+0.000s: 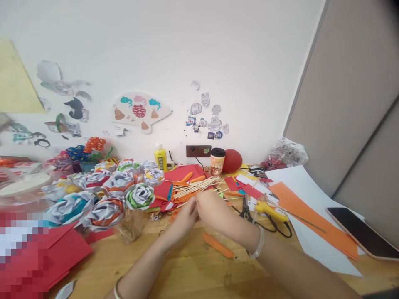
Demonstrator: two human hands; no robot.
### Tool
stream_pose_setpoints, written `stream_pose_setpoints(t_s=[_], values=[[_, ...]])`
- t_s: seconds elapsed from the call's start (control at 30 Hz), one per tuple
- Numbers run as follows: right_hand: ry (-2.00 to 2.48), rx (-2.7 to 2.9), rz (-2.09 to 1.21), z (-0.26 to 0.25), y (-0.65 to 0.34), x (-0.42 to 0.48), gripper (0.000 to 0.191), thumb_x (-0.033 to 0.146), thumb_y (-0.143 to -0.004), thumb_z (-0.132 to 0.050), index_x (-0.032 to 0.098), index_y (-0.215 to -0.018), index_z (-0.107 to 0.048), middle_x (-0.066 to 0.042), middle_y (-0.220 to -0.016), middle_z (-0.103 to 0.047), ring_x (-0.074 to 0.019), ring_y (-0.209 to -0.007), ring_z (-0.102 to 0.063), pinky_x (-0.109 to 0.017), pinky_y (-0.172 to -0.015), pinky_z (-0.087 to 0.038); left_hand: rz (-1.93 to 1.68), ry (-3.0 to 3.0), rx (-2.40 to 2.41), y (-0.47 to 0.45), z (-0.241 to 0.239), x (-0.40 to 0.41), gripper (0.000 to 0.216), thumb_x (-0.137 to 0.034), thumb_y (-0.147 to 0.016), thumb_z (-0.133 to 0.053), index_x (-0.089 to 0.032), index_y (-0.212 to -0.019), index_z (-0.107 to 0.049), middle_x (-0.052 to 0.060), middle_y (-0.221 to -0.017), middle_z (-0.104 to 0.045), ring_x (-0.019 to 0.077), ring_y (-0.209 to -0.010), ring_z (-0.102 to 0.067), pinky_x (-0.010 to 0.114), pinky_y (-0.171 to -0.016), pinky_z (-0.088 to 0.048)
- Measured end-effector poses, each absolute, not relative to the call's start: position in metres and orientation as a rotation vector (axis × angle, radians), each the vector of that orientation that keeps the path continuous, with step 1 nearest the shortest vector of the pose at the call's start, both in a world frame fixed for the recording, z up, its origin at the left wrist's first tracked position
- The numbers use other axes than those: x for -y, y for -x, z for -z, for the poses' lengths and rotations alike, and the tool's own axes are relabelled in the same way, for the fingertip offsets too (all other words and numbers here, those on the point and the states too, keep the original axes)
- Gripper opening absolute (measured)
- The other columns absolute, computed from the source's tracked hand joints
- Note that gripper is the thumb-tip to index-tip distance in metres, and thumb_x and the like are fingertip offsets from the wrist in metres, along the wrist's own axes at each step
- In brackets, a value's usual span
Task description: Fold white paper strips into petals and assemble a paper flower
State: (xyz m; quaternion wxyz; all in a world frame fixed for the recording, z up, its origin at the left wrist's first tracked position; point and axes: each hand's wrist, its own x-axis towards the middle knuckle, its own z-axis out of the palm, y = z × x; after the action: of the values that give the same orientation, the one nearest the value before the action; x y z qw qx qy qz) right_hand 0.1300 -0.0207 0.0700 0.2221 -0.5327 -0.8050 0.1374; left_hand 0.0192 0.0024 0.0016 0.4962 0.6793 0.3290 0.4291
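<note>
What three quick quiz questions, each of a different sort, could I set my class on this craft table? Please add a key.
1. Fill in: The person's left hand and right hand are held close ____.

2. True or false: From the wearer's view, the phone lies to the right of the yellow glue gun.

3. Choose: Where is the pile of thin sticks?
A. On the phone
B. Just beyond the hands
C. On the glue gun

Key: 1. together; 2. true; 3. B
</note>
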Motion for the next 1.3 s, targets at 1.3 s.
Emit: stream_pose_setpoints(t_s=[1.3], values=[[0.858, 1.603, -1.084, -0.03, -0.168, 0.035, 0.029, 0.043, -0.067, -0.064, 0.015, -0.069, -0.057, 0.004, -0.053, -0.049, -0.009, -0.049, -0.043, -0.022, -0.049, -0.035, -0.668, -1.165, -0.375, -0.015, -0.022, 0.017, 0.023, -0.04, -0.08, -0.05, -0.019, -0.083, -0.04, -0.005, -0.047, -0.052, 0.0013, -0.028, -0.023, 0.013, -0.03, -0.014]])
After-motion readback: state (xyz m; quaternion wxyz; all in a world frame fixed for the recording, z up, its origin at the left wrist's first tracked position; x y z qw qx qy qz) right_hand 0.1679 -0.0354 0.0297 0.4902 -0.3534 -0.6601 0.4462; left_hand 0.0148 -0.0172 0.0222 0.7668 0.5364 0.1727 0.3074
